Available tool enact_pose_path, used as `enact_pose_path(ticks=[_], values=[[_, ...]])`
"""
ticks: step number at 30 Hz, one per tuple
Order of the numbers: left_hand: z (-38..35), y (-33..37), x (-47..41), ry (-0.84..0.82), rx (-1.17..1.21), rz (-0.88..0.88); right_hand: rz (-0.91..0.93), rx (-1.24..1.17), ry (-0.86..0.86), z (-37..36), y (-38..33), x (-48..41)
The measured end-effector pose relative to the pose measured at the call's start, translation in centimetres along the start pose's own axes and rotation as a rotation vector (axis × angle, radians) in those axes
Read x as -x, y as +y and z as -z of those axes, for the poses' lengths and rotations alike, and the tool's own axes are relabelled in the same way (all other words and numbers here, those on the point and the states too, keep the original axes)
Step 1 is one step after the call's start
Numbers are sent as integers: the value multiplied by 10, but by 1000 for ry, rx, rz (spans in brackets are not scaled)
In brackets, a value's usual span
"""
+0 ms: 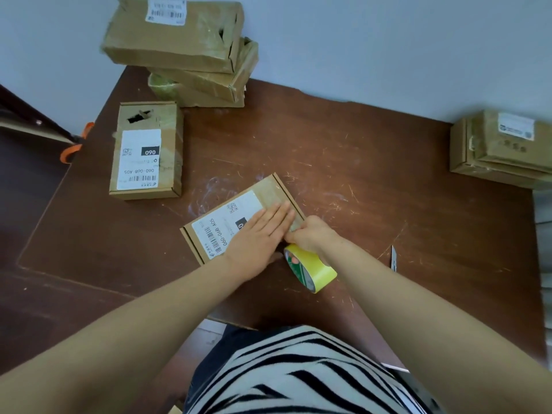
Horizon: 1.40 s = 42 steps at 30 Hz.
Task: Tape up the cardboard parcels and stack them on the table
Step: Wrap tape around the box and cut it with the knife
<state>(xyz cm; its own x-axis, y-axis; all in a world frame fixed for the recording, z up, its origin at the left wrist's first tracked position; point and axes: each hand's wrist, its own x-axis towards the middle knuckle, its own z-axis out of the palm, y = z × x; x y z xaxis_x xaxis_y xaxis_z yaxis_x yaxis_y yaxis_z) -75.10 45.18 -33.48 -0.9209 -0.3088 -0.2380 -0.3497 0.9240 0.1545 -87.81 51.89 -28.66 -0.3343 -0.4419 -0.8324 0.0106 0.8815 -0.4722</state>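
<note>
A flat cardboard parcel (218, 222) with a white shipping label lies in the middle of the brown table (358, 180). My left hand (257, 237) lies flat on top of it with straight fingers, pressing down over the label and a strip of tape. My right hand (310, 234) is at the parcel's right edge, its fingers curled around a roll of yellow tape (312, 268) that hangs below the wrist against the table. Where the tape strip leaves the roll is hidden by my hands.
A labelled parcel (146, 150) lies at left. Behind it a leaning stack of three parcels (185, 49) stands against the wall. Two more stacked parcels (504, 150) sit at the right edge. A small blade-like tool (393, 258) lies right of the tape.
</note>
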Motion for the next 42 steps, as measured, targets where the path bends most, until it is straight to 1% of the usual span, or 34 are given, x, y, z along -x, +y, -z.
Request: enact_pose_path(ticks=[2,4,5,8,11,13,15,17,19,22,24,26,28,30,33,35,36,38,39,40,42], values=[[3,0,1,-6,22,-8,-24,-10,-45,5,-1,6],[9,4,3,18,78,30,-42,-60,-94,12,-2,16],[13,7,5,24,70,45,-33,-73,-108,17,-3,20],[25,12,7,31,6,48,54,-80,-136,31,-14,42],[45,11,3,39,79,96,184,-145,-152,41,-31,65],[61,3,1,40,192,126,292,-131,-118,47,-42,74],[73,-5,1,52,300,199,385,-68,-33,48,-50,79],[78,-11,0,86,307,287,427,-69,16,43,-53,81],[78,-13,-1,86,221,316,460,-54,67,34,-52,79],[71,-13,-2,108,96,271,490,-6,156,28,-47,75],[69,-16,-5,126,67,245,484,-21,189,27,-41,72],[72,-20,-8,128,74,239,455,18,236,24,-31,69],[75,-25,-12,129,112,230,396,40,258,22,-22,67],[75,-26,-13,110,165,221,355,-43,232,21,-15,64],[79,-31,-14,34,342,221,329,-98,222,19,-10,54],[82,-33,-11,23,445,130,301,-90,216,16,-9,45],[82,-34,-10,51,415,50,290,-96,212,15,-9,41],[77,-33,-7,120,220,-90,274,-122,205,15,-12,34],[74,-32,-5,129,118,-110,272,-121,204,16,-14,32],[71,-31,-4,122,47,-94,271,-111,200,17,-16,30],[69,-32,-6,109,18,-61,274,-116,171,20,-18,31]])
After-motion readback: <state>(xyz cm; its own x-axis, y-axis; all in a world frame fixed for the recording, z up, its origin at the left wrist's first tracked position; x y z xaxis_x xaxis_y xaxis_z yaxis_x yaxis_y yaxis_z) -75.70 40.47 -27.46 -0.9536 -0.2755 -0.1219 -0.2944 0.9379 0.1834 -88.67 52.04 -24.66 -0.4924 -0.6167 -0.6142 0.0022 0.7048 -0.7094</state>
